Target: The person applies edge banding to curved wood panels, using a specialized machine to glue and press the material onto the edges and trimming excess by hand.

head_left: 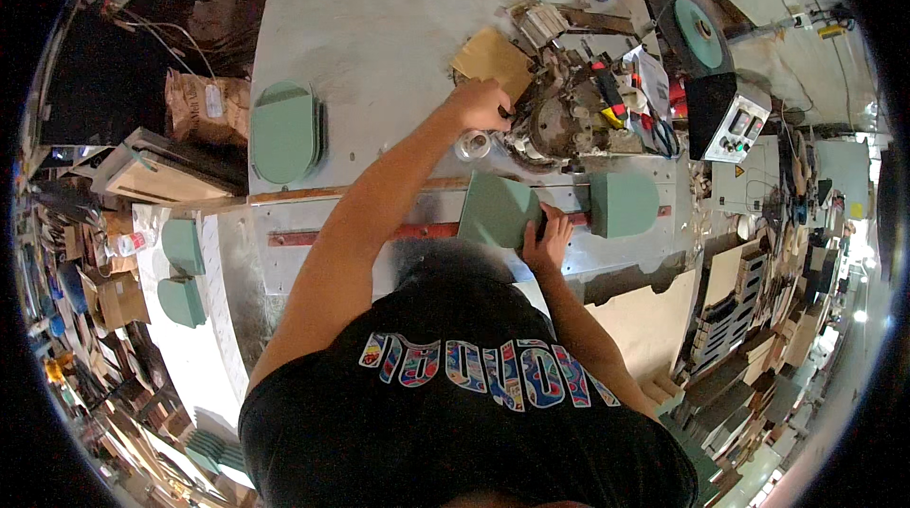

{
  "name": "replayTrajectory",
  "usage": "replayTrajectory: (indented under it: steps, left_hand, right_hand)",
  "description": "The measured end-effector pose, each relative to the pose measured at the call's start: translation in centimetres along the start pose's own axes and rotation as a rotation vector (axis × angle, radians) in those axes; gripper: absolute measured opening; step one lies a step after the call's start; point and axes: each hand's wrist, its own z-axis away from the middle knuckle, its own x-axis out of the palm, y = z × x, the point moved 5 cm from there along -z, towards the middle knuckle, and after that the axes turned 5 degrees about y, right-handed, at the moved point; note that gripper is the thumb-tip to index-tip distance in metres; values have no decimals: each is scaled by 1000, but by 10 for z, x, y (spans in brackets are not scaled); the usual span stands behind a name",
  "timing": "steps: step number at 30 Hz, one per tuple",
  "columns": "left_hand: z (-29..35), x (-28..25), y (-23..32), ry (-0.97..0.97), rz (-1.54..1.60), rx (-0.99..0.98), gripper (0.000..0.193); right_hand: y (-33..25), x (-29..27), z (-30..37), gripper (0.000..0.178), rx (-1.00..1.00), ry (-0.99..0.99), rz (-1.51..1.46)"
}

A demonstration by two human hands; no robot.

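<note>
Though the desk (360, 44) bears the machine (557, 124), the held green panel (498, 209) in front could drop if right fingers (559, 224) gripping its edge slip; left fingers (491, 97), hold can't tell, might knock the cup (472, 146)

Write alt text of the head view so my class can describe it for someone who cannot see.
A right hand touches the edge of a green board at a grey table, while the left hand is beside a brown sheet. More green boards lie to either side.
</note>
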Motion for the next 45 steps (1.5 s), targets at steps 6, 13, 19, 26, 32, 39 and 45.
replayTrajectory:
  steps: [6,13,19,26,32,39,45]
  left_hand:
    - [-19,21,-7,-80,56,130,50]
    - [-33,46,-26,-183,121,82,51]
    - [-28,18,3,-234,131,-35,50]
    - [-26,20,-5,-192,186,-12,46]
    - [-25,1,7,-192,187,-21,45]
    - [-8,-34,-13,-77,529,23,19]
    - [8,-131,-24,261,670,-69,26]
  right_hand:
    - [-4,-3,-3,57,-2,22,-6]
    - [-3,-2,-7,60,56,-40,-13]
    - [0,-2,-2,60,49,-16,29]
    - [1,2,-4,60,45,-43,23]
    - [1,-1,-2,60,44,-28,16]
    - [-1,-2,-5,62,17,-16,3]
    - [-1,-1,-2,60,50,-22,13]
